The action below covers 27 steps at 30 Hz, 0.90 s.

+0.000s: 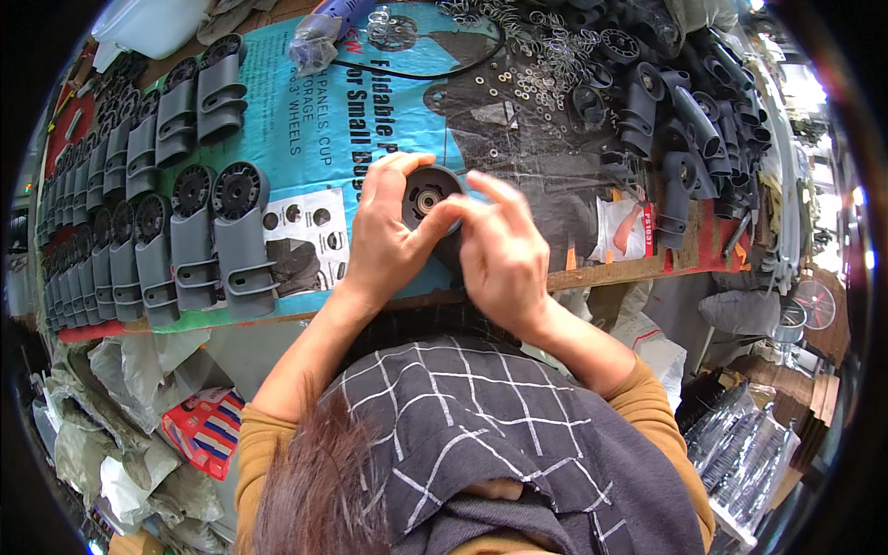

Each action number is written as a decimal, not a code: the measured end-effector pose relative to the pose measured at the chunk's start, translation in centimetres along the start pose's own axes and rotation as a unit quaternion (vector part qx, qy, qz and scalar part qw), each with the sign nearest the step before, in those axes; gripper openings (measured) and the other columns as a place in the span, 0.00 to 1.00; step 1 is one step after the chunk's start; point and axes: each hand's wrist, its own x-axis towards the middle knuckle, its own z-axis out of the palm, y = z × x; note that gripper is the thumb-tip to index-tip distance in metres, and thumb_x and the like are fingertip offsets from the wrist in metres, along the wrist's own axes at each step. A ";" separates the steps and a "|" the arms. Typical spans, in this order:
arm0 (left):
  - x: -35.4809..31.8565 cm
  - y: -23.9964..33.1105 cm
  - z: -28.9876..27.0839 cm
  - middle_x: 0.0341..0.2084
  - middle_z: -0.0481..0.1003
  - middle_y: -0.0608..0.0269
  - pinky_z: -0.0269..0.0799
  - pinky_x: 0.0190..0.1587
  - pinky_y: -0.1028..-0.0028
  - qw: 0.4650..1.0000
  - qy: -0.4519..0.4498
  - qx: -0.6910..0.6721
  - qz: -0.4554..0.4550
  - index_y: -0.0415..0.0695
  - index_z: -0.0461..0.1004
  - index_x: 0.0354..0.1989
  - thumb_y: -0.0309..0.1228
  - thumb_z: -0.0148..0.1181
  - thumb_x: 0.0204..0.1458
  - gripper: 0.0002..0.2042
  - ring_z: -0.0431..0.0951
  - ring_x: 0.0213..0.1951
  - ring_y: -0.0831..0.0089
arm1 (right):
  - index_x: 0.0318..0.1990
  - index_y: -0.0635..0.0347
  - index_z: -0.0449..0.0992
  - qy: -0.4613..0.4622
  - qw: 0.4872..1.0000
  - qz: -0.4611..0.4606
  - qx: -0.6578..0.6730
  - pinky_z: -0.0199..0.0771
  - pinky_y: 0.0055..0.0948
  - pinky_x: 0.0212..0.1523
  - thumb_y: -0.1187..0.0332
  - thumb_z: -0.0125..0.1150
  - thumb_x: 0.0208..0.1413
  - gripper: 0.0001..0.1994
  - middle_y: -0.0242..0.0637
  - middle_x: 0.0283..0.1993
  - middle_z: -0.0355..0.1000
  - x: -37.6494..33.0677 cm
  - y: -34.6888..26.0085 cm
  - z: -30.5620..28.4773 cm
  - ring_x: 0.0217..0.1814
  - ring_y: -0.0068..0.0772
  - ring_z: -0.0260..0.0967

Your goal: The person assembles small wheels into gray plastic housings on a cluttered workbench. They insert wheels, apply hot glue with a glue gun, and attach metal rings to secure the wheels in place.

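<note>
Close to the table's front edge, my left hand (381,233) is closed around a round dark grey plastic wheel housing (446,181), its fingers along the far side. A shiny metal ring (426,200) shows in the middle of its face. My right hand (504,257) is at the housing's right side, fingers bent and slightly smeared by motion. Its thumb reaches over the face near the ring. Whether a small piece is pinched there I cannot make out. The lower part of the housing is hidden behind my hands.
Rows of grey caster housings with black wheels (242,222) line the left. At the far right lie piled grey housings (689,120), with loose springs (564,46) and small washers (536,91) beside them. A blue power tool (340,11) with a black cord lies at the back.
</note>
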 end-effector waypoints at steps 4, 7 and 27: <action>0.4 0.3 -1.2 0.51 0.67 0.46 0.67 0.57 0.62 0.998 -0.053 0.037 0.013 0.39 0.70 0.53 0.45 0.75 0.40 0.34 0.69 0.54 0.51 | 0.49 0.66 0.76 -0.118 0.949 0.230 0.179 0.75 0.33 0.45 0.65 0.58 0.60 0.16 0.49 0.43 0.78 2.7 2.4 0.1 0.44 0.40 0.77; 1.2 0.6 -2.4 0.52 0.65 0.46 0.65 0.58 0.60 0.993 -0.115 0.034 -0.002 0.41 0.70 0.53 0.43 0.77 0.36 0.35 0.65 0.57 0.51 | 0.53 0.65 0.75 -0.250 0.826 0.358 0.357 0.74 0.28 0.43 0.64 0.63 0.56 0.19 0.42 0.44 0.78 3.8 3.8 0.7 0.42 0.28 0.75; 1.6 0.8 -1.8 0.50 0.68 0.50 0.66 0.57 0.64 0.989 -0.138 -0.024 -0.036 0.39 0.67 0.51 0.31 0.72 0.38 0.30 0.69 0.53 0.55 | 0.44 0.67 0.73 -0.257 0.826 0.392 0.312 0.75 0.29 0.42 0.62 0.69 0.51 0.19 0.40 0.37 0.76 4.4 3.4 1.0 0.40 0.28 0.74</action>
